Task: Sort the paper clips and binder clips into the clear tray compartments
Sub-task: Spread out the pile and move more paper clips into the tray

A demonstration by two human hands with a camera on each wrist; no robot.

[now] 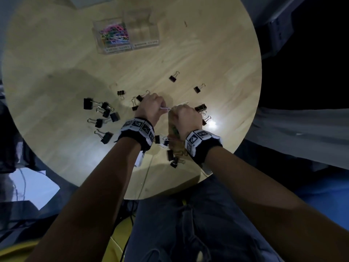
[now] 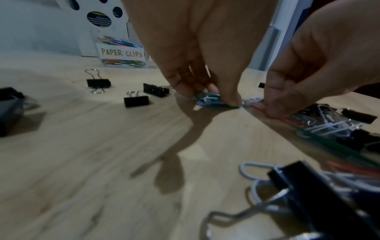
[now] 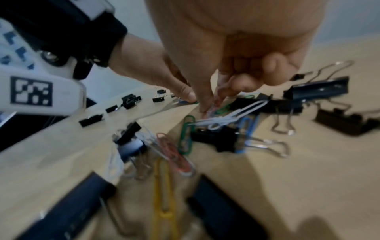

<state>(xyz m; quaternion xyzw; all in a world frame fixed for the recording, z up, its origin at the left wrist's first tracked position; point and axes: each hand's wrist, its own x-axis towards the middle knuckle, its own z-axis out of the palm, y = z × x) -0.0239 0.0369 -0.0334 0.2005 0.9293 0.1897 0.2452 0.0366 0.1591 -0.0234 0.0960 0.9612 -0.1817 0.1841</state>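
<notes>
Round wooden table [image 1: 56, 59], dim room, and we start at the near edge, where a clear plastic bag [image 3: 115, 164] lies with paper clips and black binder clips tangled in and around it, a yellow paper clip [image 3: 163, 186] and a red one [image 3: 174, 155] nearest the right wrist camera. Up from there, both hands are working at the far end of the bag. The left hand [image 2: 197, 53] has its fingertips [image 2: 232, 101] pinched narrow on a small bunch of paper clips [image 2: 207, 98], green and blue among them, low against the wood. Right beside it the right hand [image 2: 320, 68] pinches down on a reddish clip and white ones at the bag's end; whether it also grips the plastic I cannot tell. These wire clips look light, springy and prone to hooking together, so take them flat between thumb and finger. More binder clips [image 1: 102, 114] lie scattered left and right; they are stiffer, best lifted by the black body or wire handles. Far across the table sits the clear tray [image 1: 154, 37], its left compartment [image 1: 115, 33] labelled for paper clips and already holding a colourful heap, its right compartment looking bare.
</notes>
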